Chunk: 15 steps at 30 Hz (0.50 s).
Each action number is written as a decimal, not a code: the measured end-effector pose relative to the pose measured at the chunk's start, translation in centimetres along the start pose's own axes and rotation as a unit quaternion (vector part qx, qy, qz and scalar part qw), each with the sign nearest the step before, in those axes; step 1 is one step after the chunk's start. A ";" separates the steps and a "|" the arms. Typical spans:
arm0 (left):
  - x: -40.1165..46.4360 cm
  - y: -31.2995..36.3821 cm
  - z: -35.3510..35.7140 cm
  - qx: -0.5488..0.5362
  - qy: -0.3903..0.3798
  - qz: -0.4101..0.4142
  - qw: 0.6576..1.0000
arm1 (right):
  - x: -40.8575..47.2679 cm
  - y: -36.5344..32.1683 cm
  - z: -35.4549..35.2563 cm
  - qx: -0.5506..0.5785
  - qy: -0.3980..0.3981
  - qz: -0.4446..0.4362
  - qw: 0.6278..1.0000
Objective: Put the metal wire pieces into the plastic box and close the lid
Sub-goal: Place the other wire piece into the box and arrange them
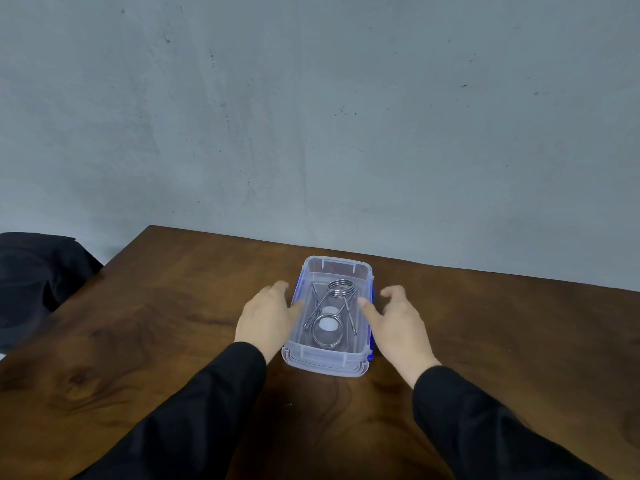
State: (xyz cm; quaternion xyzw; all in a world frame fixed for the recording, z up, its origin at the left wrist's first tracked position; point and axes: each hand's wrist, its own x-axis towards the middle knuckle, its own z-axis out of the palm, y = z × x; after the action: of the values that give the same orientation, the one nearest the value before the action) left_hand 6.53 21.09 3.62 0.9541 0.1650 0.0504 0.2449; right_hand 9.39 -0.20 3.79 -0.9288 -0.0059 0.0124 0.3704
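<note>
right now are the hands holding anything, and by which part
Nothing is gripped. Both hands, left and right, are open at the long sides of the plastic box.

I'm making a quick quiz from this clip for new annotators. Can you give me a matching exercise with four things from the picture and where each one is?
Things:
1. metal wire pieces
2. left hand
3. right hand
4. dark cloth

Places:
A. at the far left edge of the table
B. against the left side of the plastic box
C. inside the box
D. by the right side of the box, fingers spread

Pairs: 1-C, 2-B, 3-D, 4-A
</note>
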 end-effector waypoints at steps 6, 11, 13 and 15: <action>0.2 0.1 0.2 -0.056 -0.070 -0.028 0.996 | -0.9 0.1 0.2 0.211 -0.165 0.139 0.954; -0.9 1.8 -0.8 -0.091 -0.043 -0.002 0.995 | -1.1 0.6 -0.1 0.233 -0.148 0.132 0.952; -1.7 3.0 -1.4 -0.098 -0.038 0.015 0.994 | -1.5 0.8 -0.9 0.238 -0.122 0.130 0.955; -2.5 4.4 -1.6 -0.105 -0.039 0.030 0.993 | -2.0 1.1 -2.0 0.238 -0.103 0.124 0.958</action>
State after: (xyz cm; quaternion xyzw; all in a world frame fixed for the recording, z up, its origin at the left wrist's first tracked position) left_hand 5.18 17.37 7.09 0.9288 0.1208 0.0371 0.3483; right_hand 7.46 -2.45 4.50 -0.8006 0.0747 0.1548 0.5741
